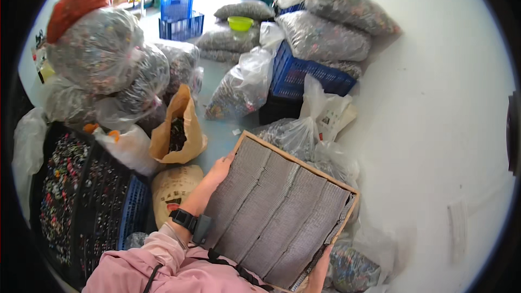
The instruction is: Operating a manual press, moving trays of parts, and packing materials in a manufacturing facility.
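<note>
A shallow wooden-framed tray (302,162) is held tilted in front of my body. Inside lie several long strips of grey, finely ribbed material (266,201), side by side, with dark seams between them. My left hand (221,166) grips the tray's left edge near its far corner; the fingertips are hidden beneath. At the near right edge, my right hand (321,269) holds the frame, and most of its fingers are out of sight. A black watch (183,219) is on my left wrist.
On the left stands a black-and-blue crate (133,206) beside small multicoloured pieces. An open brown paper bag (190,125) stands beyond it. Stuffed clear bags (95,49) pile up behind, more on a blue crate (309,76). A white wall (434,103) bounds the right.
</note>
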### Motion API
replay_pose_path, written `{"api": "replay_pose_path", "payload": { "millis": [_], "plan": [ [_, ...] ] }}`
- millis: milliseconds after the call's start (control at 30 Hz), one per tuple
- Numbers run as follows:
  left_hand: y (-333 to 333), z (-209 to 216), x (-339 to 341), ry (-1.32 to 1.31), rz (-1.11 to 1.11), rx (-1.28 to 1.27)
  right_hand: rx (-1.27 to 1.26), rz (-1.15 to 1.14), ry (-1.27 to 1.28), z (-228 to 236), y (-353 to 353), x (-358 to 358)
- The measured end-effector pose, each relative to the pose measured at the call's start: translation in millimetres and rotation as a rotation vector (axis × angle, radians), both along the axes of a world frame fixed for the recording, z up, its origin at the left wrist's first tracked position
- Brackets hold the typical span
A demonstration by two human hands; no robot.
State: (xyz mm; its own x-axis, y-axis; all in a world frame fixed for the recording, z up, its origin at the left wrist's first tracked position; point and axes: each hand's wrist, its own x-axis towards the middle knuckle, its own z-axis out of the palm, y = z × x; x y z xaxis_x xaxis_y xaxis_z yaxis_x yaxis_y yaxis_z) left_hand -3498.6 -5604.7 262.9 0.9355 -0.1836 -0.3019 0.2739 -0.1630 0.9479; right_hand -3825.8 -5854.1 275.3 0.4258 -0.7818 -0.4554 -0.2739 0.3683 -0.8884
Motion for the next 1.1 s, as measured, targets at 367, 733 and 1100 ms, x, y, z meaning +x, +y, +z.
{"api": "replay_pose_path", "payload": {
  "millis": [367,733,1100],
  "plan": [
    [6.4,7.4,297.9,0.271,0.192,-0.014,0.22,0.167,0.155,48.5,-41.6,380.7],
    [41.7,96.8,449.2,0.102,0.441,-0.033,0.267,0.638,0.106,94.1,-67.8,632.8],
    [64.4,94.5,672.5,-0.112,0.662,-0.146,0.27,0.785,-0.135,77.0,-78.1,902.2]
  ]
}}
